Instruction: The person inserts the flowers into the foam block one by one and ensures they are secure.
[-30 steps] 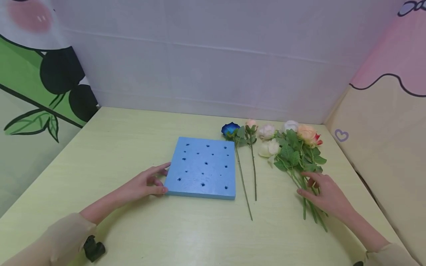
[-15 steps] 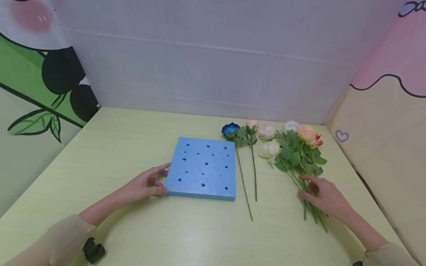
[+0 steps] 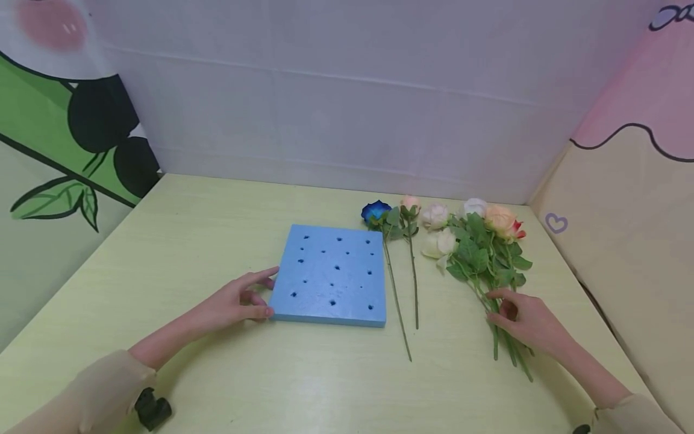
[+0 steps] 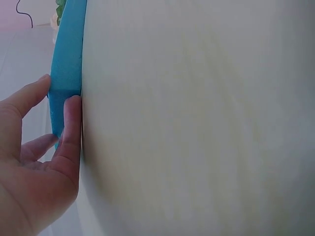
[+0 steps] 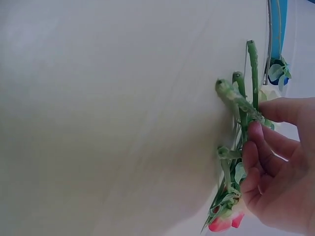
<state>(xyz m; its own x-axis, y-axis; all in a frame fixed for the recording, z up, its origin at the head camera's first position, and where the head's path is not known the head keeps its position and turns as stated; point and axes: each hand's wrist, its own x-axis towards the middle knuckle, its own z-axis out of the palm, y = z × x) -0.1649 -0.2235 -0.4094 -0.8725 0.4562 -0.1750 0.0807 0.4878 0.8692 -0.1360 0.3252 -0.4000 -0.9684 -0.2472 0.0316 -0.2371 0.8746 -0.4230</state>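
Observation:
A flat blue foam block [image 3: 331, 274] with several small holes lies in the middle of the pale green table [image 3: 190, 241]. My left hand [image 3: 250, 296] rests against its left edge. In the left wrist view the thumb [image 4: 71, 128] presses the block's side [image 4: 66, 64], and the index finger lies straight along it. On the right lies a bunch of artificial roses [image 3: 477, 247], white, peach and red, with their stems pointing toward me. My right hand [image 3: 504, 307] sits on those stems. The right wrist view shows its thumb and forefinger [image 5: 256, 132] pinching one green stem [image 5: 241, 103].
Two single flowers, one blue [image 3: 375, 211] and one a pink bud [image 3: 409, 202], lie side by side between the block and the bunch. Wall panels close the table off at the back and on both sides. A small black object [image 3: 152, 407] sits by my left sleeve.
My right hand has slid slightly left onto the stems and its fingers have curled round one. The left hand and the foam block have stayed put.

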